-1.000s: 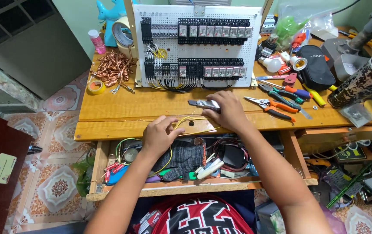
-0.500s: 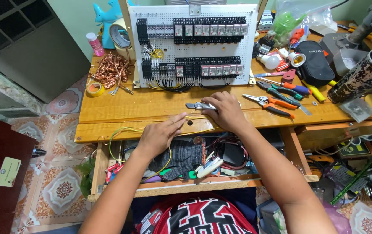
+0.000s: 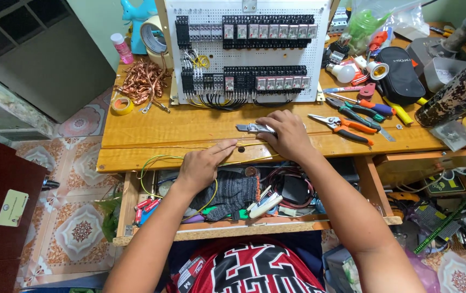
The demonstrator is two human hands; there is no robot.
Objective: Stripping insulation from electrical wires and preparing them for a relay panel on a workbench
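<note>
My left hand (image 3: 203, 165) lies on the front edge of the wooden workbench (image 3: 151, 127), its fingers pinching a thin yellow wire (image 3: 160, 158) that runs along the edge and loops down into the open drawer. My right hand (image 3: 286, 134) rests on the bench just to the right, its fingers closed over the handle of a grey utility knife (image 3: 249, 128) whose tip points left. The wire's end passes under this hand. Behind both hands stands a white perforated panel (image 3: 325, 65) with rows of black relays and wiring.
A copper wire bundle (image 3: 143, 81) and a yellow tape roll (image 3: 120, 104) lie at the left. Orange-handled pliers (image 3: 347, 126), screwdrivers (image 3: 363, 108), a black pouch (image 3: 401, 73) and a speckled tumbler (image 3: 455, 97) crowd the right. The open drawer (image 3: 222, 233) holds a grey glove (image 3: 233, 190), cables and small parts.
Both hands keep their places on the wire and the knife. Only the head view has shifted slightly.
</note>
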